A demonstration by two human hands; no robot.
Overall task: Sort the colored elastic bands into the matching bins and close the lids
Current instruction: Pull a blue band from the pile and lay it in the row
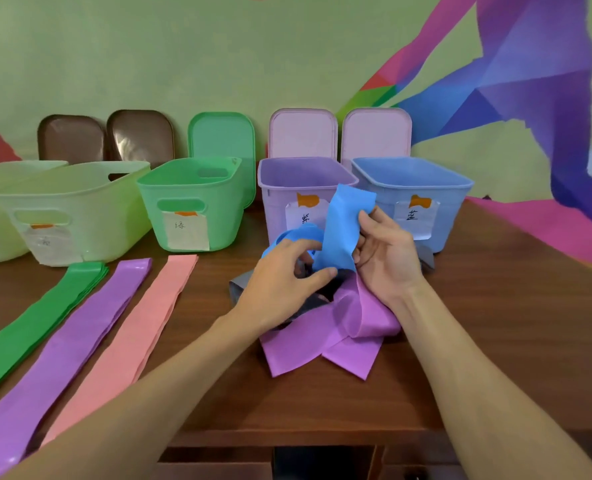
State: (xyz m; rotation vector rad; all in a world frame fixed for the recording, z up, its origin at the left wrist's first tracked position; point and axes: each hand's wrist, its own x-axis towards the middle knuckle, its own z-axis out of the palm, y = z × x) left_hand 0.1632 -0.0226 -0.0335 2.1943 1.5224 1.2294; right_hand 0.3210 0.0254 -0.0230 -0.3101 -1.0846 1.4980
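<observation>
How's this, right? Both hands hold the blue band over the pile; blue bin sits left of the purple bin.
One error: the head view shows the blue bin right of the purple bin, not left. The rest stands: the left hand and right hand both hold the blue band over the pile.
</observation>
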